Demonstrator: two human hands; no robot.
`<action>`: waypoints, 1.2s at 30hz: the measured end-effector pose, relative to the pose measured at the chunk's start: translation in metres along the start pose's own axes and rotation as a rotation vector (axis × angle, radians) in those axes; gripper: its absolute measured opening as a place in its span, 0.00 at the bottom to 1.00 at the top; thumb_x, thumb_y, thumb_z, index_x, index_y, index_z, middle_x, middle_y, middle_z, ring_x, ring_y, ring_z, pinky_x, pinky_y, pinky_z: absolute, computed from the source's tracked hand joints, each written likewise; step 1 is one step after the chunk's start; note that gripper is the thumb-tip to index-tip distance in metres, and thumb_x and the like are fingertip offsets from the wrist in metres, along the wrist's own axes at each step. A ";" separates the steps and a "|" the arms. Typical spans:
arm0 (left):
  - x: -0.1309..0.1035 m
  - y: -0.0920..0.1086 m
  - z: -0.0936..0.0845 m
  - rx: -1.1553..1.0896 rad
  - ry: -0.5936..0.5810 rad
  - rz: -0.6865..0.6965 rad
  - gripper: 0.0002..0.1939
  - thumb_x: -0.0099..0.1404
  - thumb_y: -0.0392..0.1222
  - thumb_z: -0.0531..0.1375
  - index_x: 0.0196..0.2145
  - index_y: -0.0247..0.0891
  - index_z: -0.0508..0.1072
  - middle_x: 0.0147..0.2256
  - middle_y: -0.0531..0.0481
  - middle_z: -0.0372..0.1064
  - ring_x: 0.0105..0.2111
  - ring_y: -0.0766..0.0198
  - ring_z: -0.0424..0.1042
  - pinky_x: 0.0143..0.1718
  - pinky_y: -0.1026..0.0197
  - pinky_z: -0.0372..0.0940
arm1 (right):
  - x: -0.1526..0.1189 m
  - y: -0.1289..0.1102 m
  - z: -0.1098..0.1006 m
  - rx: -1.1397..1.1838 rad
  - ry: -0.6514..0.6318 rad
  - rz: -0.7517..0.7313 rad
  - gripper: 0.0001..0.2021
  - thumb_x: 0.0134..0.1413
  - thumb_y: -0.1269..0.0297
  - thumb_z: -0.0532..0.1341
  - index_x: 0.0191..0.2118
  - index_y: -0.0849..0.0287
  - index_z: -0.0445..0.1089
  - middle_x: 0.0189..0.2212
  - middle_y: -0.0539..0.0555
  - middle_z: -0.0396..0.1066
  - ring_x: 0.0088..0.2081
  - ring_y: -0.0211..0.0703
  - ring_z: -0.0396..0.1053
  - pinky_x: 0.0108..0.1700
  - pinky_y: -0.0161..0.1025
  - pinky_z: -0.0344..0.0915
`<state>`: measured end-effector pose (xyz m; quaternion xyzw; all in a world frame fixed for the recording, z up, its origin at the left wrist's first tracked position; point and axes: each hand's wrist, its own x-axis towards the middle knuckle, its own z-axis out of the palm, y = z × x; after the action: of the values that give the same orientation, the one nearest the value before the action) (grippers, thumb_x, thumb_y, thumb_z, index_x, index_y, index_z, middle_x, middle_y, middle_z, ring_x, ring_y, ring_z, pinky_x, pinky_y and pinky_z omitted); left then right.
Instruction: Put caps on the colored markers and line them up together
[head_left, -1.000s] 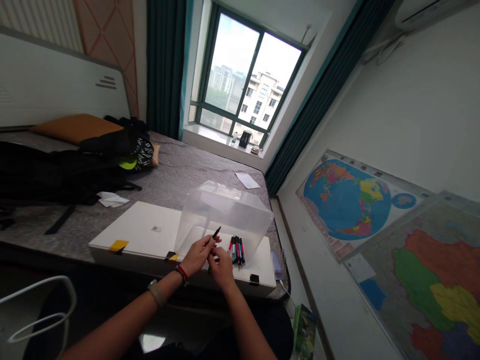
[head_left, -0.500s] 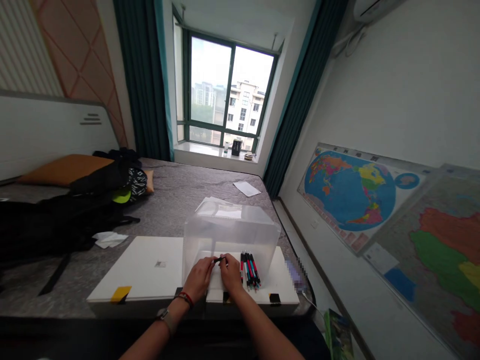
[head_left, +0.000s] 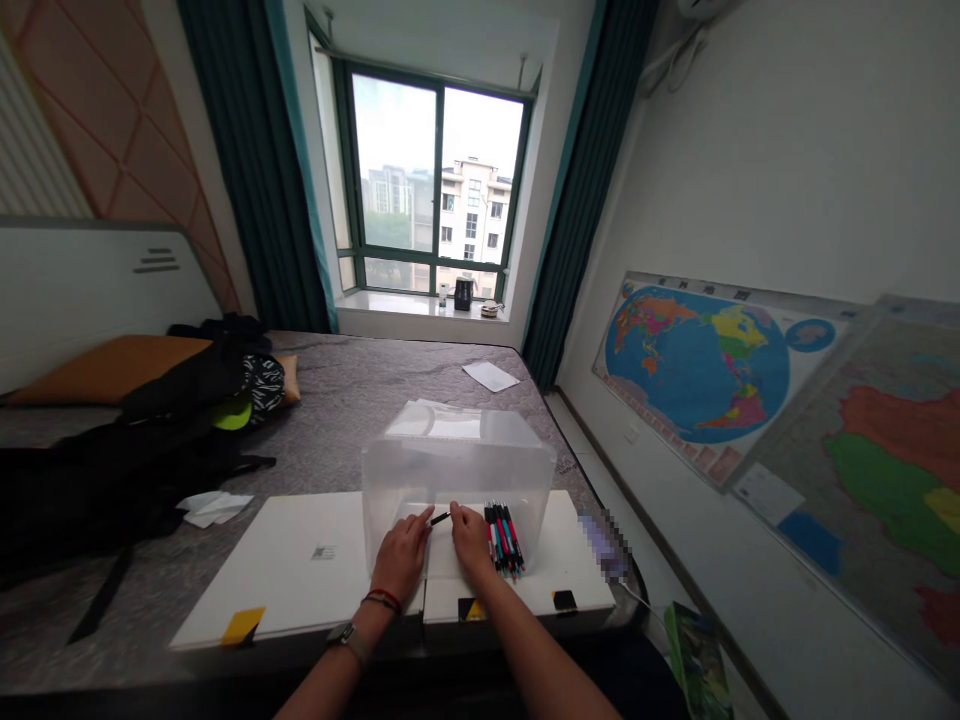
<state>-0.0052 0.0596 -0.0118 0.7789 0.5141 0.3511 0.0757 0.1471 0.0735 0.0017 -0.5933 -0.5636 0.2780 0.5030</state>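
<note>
A small black pen [head_left: 440, 518] spans the gap between my two hands, inside the opening of a clear plastic box [head_left: 457, 462] lying on its side. My left hand [head_left: 403, 553] has its fingers closed at the pen's left end. The closed fingers of my right hand [head_left: 469, 538] are at its right end. Just right of my right hand, a bundle of pens [head_left: 505, 538] in black, red and teal lies in the box. Under everything are two white cartons [head_left: 300, 560] side by side.
The cartons stand on a grey bed [head_left: 337, 400]. To the left are black clothing [head_left: 90, 510] and a crumpled tissue [head_left: 216, 508]. A white paper [head_left: 490, 376] lies behind the box. A cable and a blurred item are at the right edge.
My hands have moved slightly apart, so more of the black pen shows between them. The camera view has shifted a little.
</note>
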 end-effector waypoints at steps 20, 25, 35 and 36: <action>-0.001 0.004 -0.004 -0.010 0.058 0.066 0.14 0.70 0.42 0.47 0.45 0.40 0.69 0.40 0.44 0.71 0.41 0.55 0.70 0.47 0.50 0.63 | 0.011 0.015 0.001 0.083 -0.159 0.129 0.21 0.57 0.49 0.50 0.19 0.57 0.60 0.13 0.47 0.60 0.19 0.37 0.61 0.25 0.33 0.54; -0.002 0.005 -0.004 -0.077 0.023 -0.009 0.14 0.68 0.46 0.50 0.48 0.40 0.66 0.38 0.45 0.72 0.39 0.56 0.72 0.43 0.54 0.65 | 0.017 0.017 0.000 0.122 -0.258 0.195 0.22 0.56 0.47 0.51 0.18 0.58 0.60 0.12 0.47 0.59 0.16 0.36 0.59 0.22 0.32 0.54; 0.000 0.007 -0.005 0.067 0.002 0.006 0.15 0.70 0.45 0.48 0.46 0.40 0.70 0.40 0.45 0.71 0.42 0.56 0.70 0.45 0.54 0.62 | 0.015 0.014 -0.004 0.125 -0.276 0.190 0.23 0.56 0.47 0.53 0.18 0.58 0.59 0.11 0.46 0.57 0.15 0.35 0.60 0.21 0.32 0.53; 0.000 0.007 -0.005 0.083 0.001 0.010 0.15 0.70 0.45 0.48 0.45 0.40 0.70 0.39 0.45 0.71 0.41 0.56 0.70 0.45 0.53 0.62 | 0.014 0.014 -0.005 0.125 -0.282 0.185 0.23 0.56 0.47 0.52 0.18 0.58 0.60 0.11 0.46 0.58 0.15 0.35 0.60 0.21 0.32 0.53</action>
<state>-0.0027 0.0548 -0.0047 0.7839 0.5242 0.3301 0.0413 0.1598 0.0878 -0.0059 -0.5655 -0.5531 0.4380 0.4271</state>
